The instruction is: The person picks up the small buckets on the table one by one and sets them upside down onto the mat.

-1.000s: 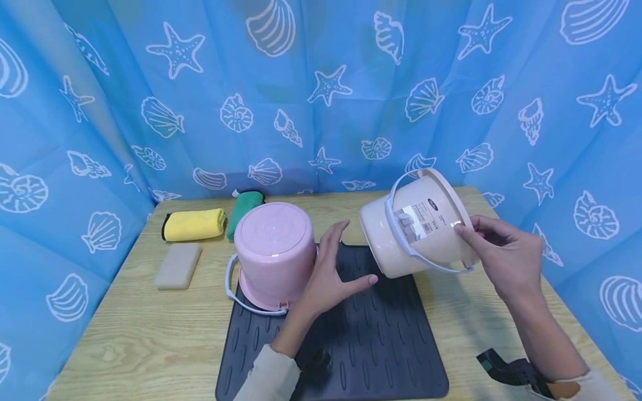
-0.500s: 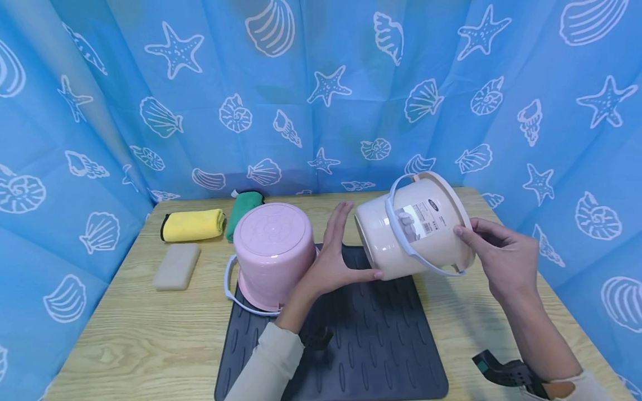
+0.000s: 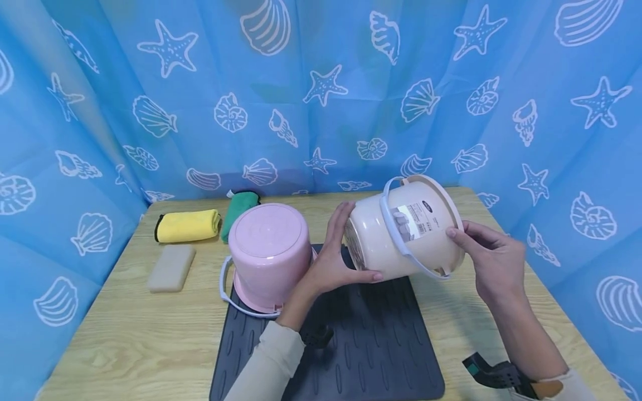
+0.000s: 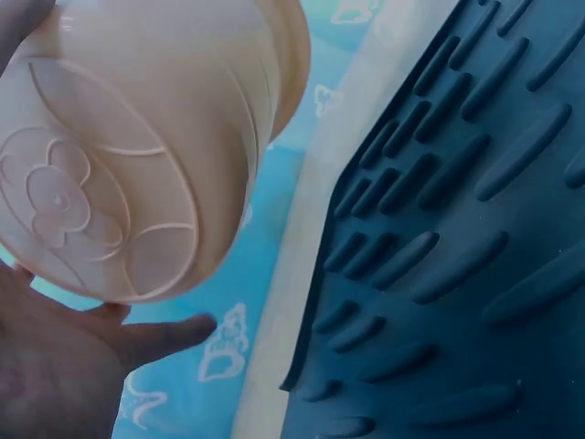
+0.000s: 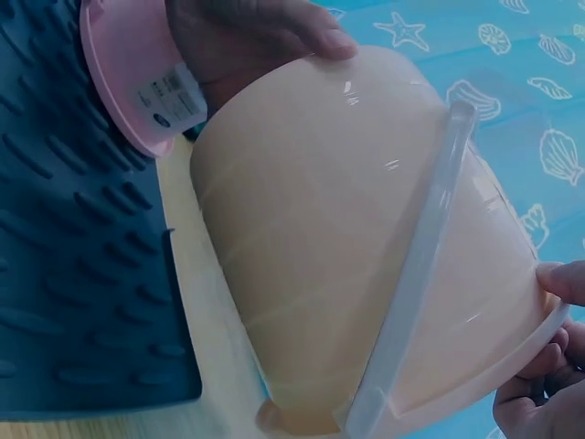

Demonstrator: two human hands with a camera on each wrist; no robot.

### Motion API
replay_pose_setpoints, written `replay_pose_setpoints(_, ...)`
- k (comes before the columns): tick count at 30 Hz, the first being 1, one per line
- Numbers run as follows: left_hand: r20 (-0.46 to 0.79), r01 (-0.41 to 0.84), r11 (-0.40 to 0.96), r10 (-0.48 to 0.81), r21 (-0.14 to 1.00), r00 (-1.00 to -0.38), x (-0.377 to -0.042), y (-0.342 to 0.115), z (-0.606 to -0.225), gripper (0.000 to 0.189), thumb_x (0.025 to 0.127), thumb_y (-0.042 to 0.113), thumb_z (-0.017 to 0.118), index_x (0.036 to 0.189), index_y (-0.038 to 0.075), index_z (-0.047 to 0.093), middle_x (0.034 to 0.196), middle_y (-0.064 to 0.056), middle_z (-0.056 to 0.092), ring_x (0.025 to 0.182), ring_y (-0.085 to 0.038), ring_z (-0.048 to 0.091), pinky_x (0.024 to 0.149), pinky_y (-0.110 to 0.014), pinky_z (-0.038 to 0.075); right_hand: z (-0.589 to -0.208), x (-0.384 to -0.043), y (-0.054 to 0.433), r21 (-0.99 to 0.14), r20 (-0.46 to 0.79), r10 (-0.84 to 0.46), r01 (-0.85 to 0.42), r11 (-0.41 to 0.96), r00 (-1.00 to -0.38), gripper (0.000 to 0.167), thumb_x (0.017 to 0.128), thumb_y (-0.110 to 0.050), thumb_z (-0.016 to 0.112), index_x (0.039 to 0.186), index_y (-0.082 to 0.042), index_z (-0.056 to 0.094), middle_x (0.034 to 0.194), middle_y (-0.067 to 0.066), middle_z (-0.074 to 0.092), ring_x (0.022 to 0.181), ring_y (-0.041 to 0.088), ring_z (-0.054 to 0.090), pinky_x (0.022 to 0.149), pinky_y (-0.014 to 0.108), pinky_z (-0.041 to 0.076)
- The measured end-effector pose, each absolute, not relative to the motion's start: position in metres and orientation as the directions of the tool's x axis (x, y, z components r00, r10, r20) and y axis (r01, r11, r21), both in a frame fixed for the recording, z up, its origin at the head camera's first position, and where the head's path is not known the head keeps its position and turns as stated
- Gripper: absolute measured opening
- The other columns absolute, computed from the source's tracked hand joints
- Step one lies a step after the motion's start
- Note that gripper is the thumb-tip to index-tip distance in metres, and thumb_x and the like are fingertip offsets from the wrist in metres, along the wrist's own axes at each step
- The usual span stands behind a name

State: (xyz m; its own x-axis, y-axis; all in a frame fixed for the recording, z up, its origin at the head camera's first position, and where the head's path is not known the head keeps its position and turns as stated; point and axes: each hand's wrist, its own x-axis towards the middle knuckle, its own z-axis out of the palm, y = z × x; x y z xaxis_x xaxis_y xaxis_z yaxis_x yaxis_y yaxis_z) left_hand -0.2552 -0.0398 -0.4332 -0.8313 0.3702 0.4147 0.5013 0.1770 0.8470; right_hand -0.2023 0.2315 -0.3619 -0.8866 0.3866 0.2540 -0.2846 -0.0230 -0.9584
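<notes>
Cream bucket [image 3: 413,231] lies between two bare hands, held up off the surface and tipped onto its side. The right hand [image 3: 494,253] pinches its rim, thumb on the outer wall and the other fingers curled around behind. The left hand [image 3: 336,262] grasps the base end, thumb against the lower side and fingers spread over the base edge. The bucket's mouth faces right and its base faces left; a flower relief [image 4: 59,197] marks that base in the left wrist view. Across the wall hangs a pale handle [image 3: 396,236], next to a printed label [image 3: 412,221]. Each wrist wears black gear, and light sleeves cover the forearms.

Below spreads a dark ridged mat [image 3: 371,345]. On its left part a pink bucket [image 3: 271,262] stands upside down, near the left hand, its own handle looped out to the left and front. Farther left on the wooden table [image 3: 140,345] are a rolled yellow cloth [image 3: 188,226], a green cloth [image 3: 238,210] partly hidden behind the pink bucket, and a pale block [image 3: 172,268]. Around the table hangs a blue curtain [image 3: 301,83] printed with white shells and starfish.
</notes>
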Motion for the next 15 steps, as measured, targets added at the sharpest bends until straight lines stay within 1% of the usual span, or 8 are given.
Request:
replay_pose_setpoints(2, 0.43, 0.511, 0.155, 0.369, 0.845, -0.824, -0.255, -0.039, -0.433, 0.124, 0.061, 0.069, 0.084, 0.158, 0.047, 0.009, 0.165, 0.015, -0.002, 0.15, -0.016, 0.009, 0.105, -0.061, 0.037, -0.363, -0.201, 0.232, -0.96, 0.245, 0.393, -0.279, -0.029, -0.886, 0.026, 0.079, 0.001, 0.083, 0.102, 0.008, 0.076, 0.086, 0.003, 0.075, 0.085, 0.015, 0.068, 0.074, 0.019, 0.055)
replay_pose_setpoints(5, 0.453, 0.528, 0.15, 0.355, 0.836, -0.818, -0.254, -0.039, -0.43, 0.123, 0.063, 0.045, 0.092, 0.158, 0.046, 0.013, 0.164, 0.014, 0.001, 0.148, -0.015, 0.014, 0.103, -0.057, 0.04, -0.363, -0.201, 0.233, -0.963, 0.23, 0.388, -0.265, -0.04, -0.893, 0.025, 0.079, -0.001, 0.083, 0.102, 0.006, 0.076, 0.087, 0.003, 0.075, 0.085, 0.015, 0.068, 0.073, 0.018, 0.055)
replay_pose_setpoints(7, 0.465, 0.54, 0.177, 0.336, 0.823, -0.819, -0.253, -0.04, -0.426, 0.123, 0.063, 0.033, 0.093, 0.158, 0.045, 0.015, 0.163, 0.012, 0.004, 0.147, -0.016, 0.017, 0.104, -0.058, 0.039, -0.363, -0.201, 0.234, -0.968, 0.221, 0.365, -0.248, -0.028, -0.905, 0.026, 0.081, -0.004, 0.083, 0.104, 0.004, 0.076, 0.09, 0.002, 0.075, 0.086, 0.014, 0.067, 0.073, 0.018, 0.054)
replay_pose_setpoints(8, 0.467, 0.542, 0.192, 0.327, 0.818, -0.821, -0.252, -0.04, -0.423, 0.123, 0.063, 0.03, 0.093, 0.158, 0.044, 0.016, 0.163, 0.012, 0.006, 0.146, -0.016, 0.018, 0.104, -0.059, 0.038, -0.363, -0.201, 0.234, -0.972, 0.219, 0.35, -0.234, -0.001, -0.911, 0.027, 0.081, -0.006, 0.084, 0.105, 0.004, 0.076, 0.091, 0.001, 0.074, 0.087, 0.014, 0.067, 0.073, 0.017, 0.054)
replay_pose_setpoints(11, 0.464, 0.541, 0.217, 0.321, 0.813, -0.826, -0.249, -0.044, -0.415, 0.124, 0.064, 0.027, 0.094, 0.158, 0.045, 0.016, 0.162, 0.009, 0.008, 0.145, -0.016, 0.018, 0.105, -0.059, 0.037, -0.362, -0.2, 0.236, -0.963, 0.24, 0.286, -0.191, 0.188, -0.928, 0.032, 0.086, -0.018, 0.081, 0.111, 0.0, 0.075, 0.094, -0.004, 0.073, 0.087, 0.011, 0.065, 0.073, 0.016, 0.053)
replay_pose_setpoints(14, 0.448, 0.532, 0.233, 0.331, 0.814, -0.831, -0.246, -0.048, -0.406, 0.123, 0.064, 0.029, 0.093, 0.158, 0.045, 0.015, 0.162, 0.008, 0.008, 0.145, -0.018, 0.019, 0.104, -0.06, 0.037, -0.359, -0.197, 0.24, -0.887, 0.282, 0.217, -0.168, 0.43, -0.934, 0.036, 0.089, -0.031, 0.077, 0.115, -0.007, 0.074, 0.096, -0.009, 0.071, 0.087, 0.009, 0.064, 0.071, 0.015, 0.05)
replay_pose_setpoints(15, 0.441, 0.528, 0.241, 0.335, 0.814, -0.833, -0.245, -0.049, -0.404, 0.123, 0.064, 0.031, 0.093, 0.158, 0.045, 0.015, 0.162, 0.008, 0.008, 0.145, -0.019, 0.019, 0.104, -0.06, 0.037, -0.358, -0.196, 0.242, -0.855, 0.294, 0.196, -0.166, 0.491, -0.936, 0.037, 0.09, -0.035, 0.076, 0.116, -0.009, 0.074, 0.096, -0.01, 0.071, 0.087, 0.009, 0.063, 0.07, 0.015, 0.049)
